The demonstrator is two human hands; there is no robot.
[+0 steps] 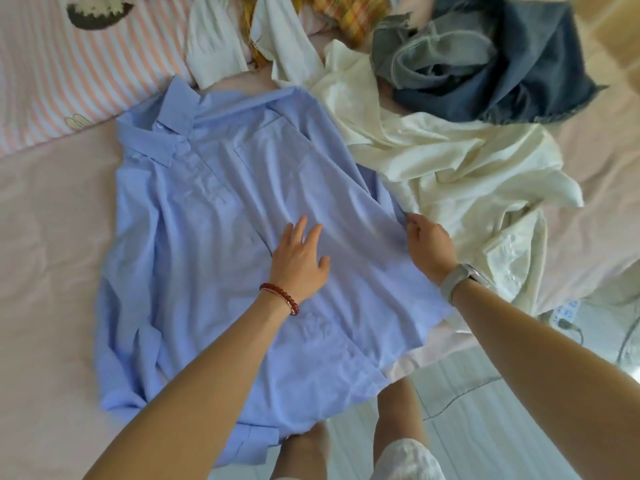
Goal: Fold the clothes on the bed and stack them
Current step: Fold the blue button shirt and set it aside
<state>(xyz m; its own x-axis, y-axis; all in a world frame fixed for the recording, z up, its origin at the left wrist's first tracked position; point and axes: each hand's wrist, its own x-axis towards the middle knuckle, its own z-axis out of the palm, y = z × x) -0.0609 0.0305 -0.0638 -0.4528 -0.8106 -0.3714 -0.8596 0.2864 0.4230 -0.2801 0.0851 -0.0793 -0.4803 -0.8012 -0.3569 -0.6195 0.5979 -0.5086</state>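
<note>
A light blue collared shirt [214, 209] lies spread front-up on the pink bed [48, 237], collar toward the pillow, its hem hanging over the bed's near edge. My left hand [299, 259] presses flat on the shirt's middle with fingers spread. My right hand [427, 245] pinches the shirt's right side edge, next to the cream garment [450, 161]. Behind it a heap holds a dark blue denim piece [491, 64], a white garment [214, 46] and a yellow plaid cloth [349, 12].
A pink-and-white striped pillow [69, 71] lies at the back left. Off the bed's right edge a power strip [564, 311] with cables sits on the pale floor [502, 427]. My legs stand against the bed's near edge.
</note>
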